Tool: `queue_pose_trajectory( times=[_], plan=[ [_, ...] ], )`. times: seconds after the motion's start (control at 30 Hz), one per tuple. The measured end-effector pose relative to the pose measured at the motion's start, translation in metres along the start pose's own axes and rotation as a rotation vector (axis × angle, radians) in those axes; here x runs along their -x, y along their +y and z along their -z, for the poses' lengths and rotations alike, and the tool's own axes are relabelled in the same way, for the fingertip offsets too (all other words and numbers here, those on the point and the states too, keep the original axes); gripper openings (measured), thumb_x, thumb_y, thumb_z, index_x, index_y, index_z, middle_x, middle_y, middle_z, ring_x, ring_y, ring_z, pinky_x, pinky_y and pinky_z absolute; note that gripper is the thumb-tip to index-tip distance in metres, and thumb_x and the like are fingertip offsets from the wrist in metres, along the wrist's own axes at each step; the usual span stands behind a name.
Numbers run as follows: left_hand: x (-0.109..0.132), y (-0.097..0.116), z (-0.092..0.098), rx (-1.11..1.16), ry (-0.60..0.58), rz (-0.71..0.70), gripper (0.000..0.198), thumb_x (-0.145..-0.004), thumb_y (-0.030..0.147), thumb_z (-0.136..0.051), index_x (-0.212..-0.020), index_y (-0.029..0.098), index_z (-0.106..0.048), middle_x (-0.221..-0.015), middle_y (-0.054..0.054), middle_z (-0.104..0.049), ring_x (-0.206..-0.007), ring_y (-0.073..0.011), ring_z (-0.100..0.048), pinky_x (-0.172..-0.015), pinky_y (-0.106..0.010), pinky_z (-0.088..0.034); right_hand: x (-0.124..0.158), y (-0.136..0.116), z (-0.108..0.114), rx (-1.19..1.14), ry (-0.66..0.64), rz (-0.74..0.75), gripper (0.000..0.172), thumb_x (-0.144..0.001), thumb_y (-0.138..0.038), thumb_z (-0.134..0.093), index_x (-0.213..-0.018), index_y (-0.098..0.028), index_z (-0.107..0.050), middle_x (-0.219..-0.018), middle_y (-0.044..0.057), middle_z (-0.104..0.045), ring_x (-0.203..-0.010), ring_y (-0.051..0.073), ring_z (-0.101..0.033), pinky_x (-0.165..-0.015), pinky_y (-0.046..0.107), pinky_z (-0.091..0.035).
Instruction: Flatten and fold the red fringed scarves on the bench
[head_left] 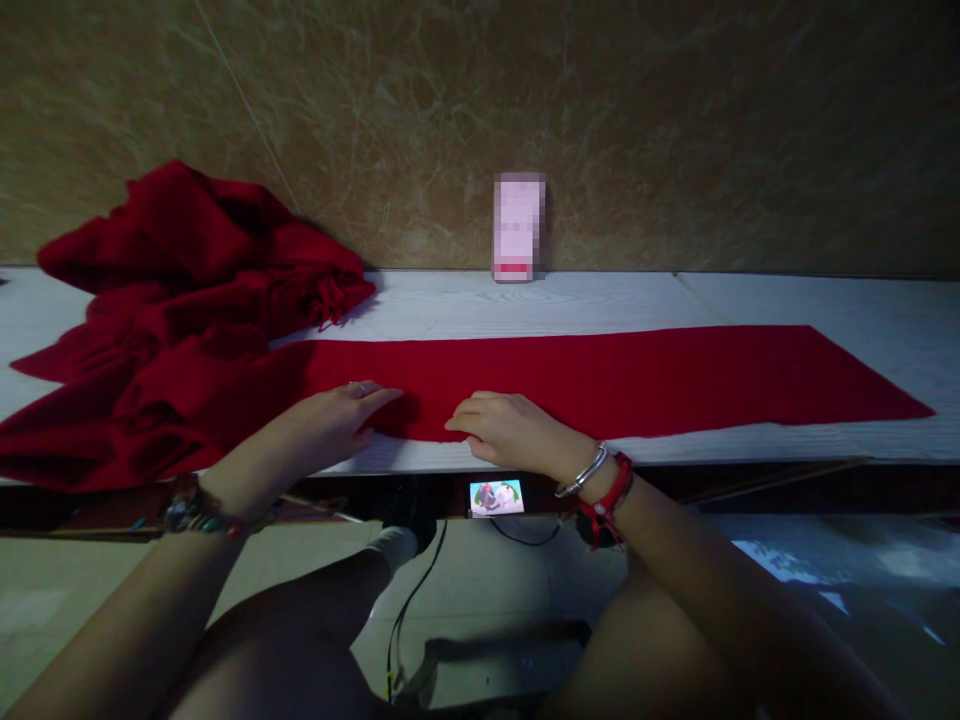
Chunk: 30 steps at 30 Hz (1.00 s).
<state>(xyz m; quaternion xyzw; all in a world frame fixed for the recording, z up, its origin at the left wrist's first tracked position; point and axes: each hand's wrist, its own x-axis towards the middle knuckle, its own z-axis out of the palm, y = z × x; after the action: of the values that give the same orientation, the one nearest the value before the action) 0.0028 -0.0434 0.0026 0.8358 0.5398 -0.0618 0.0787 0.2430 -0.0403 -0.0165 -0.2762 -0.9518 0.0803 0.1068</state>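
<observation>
A long strip of red cloth (637,380) lies flat along the white wood-grain surface, slanting to a point at its right end. Its left part runs into a crumpled pile of the same red fabric (202,260), where a bit of fringe shows. My left hand (341,420) rests on the strip beside the pile, index finger stretched out to the right, a ring on one finger. A short way to its right, my right hand (506,430) has its fingers curled together on the cloth near the front edge; the fingertips are partly hidden.
A pale pink upright object (517,225), blurred out, leans against the brown marbled wall (637,130) behind the surface. Below the front edge, a small lit screen (496,497) shows a picture. My legs and a dark cable (416,600) are underneath.
</observation>
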Motion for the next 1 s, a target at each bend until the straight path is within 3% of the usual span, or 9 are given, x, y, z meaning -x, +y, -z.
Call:
queue_pose_trajectory(
  times=[0.1,0.27,0.43,0.63,0.83,1.0],
  plan=[
    [-0.001,0.004,0.003,-0.064,0.004,-0.002,0.064,-0.07,0.005,-0.035,-0.131,0.017,-0.051,-0.126,-0.01,-0.058,-0.111,-0.0201,-0.057,-0.096,-0.032,-0.045,-0.003,0.0,0.0,-0.021,0.0,-0.037,0.038,-0.079,-0.002,-0.05,-0.112,-0.015,-0.064,-0.107,0.01,-0.069,-0.099,0.02,-0.059,-0.084,0.034,-0.048],
    [-0.001,0.001,0.002,-0.052,0.06,0.016,0.065,-0.071,0.005,-0.032,-0.133,0.019,-0.048,-0.125,-0.009,-0.059,-0.107,-0.02,-0.059,-0.094,-0.033,-0.046,-0.005,0.005,0.0,-0.241,0.076,-0.217,0.051,-0.078,-0.002,-0.048,-0.126,-0.019,-0.055,-0.114,0.007,-0.068,-0.103,0.018,-0.062,-0.093,0.034,-0.047],
    [-0.003,-0.009,-0.004,-0.053,0.141,0.076,0.059,-0.078,0.016,-0.031,-0.135,0.019,-0.046,-0.117,-0.009,-0.063,-0.103,-0.0196,-0.06,-0.092,-0.032,-0.047,-0.007,0.017,-0.006,-0.589,0.177,-0.375,0.051,-0.076,0.0,-0.049,-0.124,-0.019,-0.055,-0.105,0.007,-0.071,-0.095,0.014,-0.066,-0.085,0.029,-0.052],
    [-0.003,-0.008,-0.004,-0.016,0.121,0.017,0.057,-0.082,0.044,-0.041,-0.134,0.021,-0.046,-0.116,-0.01,-0.061,-0.1,-0.0221,-0.06,-0.084,-0.032,-0.049,-0.013,0.032,-0.01,-0.852,0.159,-0.433,0.038,-0.075,0.001,-0.052,-0.108,-0.016,-0.061,-0.103,0.01,-0.071,-0.097,0.015,-0.066,-0.085,0.031,-0.054],
    [-0.001,-0.002,0.002,-0.114,0.145,0.094,0.049,-0.08,0.019,-0.036,-0.124,0.019,-0.057,-0.117,-0.012,-0.061,-0.1,-0.0256,-0.061,-0.082,-0.036,-0.051,-0.011,0.031,-0.005,-0.91,0.107,-0.444,0.032,-0.076,-0.001,-0.054,-0.105,-0.013,-0.061,-0.104,0.011,-0.07,-0.096,0.014,-0.066,-0.086,0.031,-0.054],
    [0.006,0.002,0.012,-0.195,0.052,0.106,0.048,-0.078,0.012,-0.035,-0.117,0.018,-0.063,-0.111,-0.012,-0.066,-0.094,-0.0279,-0.064,-0.076,-0.039,-0.053,-0.014,0.03,0.008,-0.819,0.144,-0.368,0.028,-0.079,-0.009,-0.058,-0.106,-0.015,-0.065,-0.104,0.009,-0.07,-0.093,0.014,-0.066,-0.087,0.032,-0.053]
  ],
)
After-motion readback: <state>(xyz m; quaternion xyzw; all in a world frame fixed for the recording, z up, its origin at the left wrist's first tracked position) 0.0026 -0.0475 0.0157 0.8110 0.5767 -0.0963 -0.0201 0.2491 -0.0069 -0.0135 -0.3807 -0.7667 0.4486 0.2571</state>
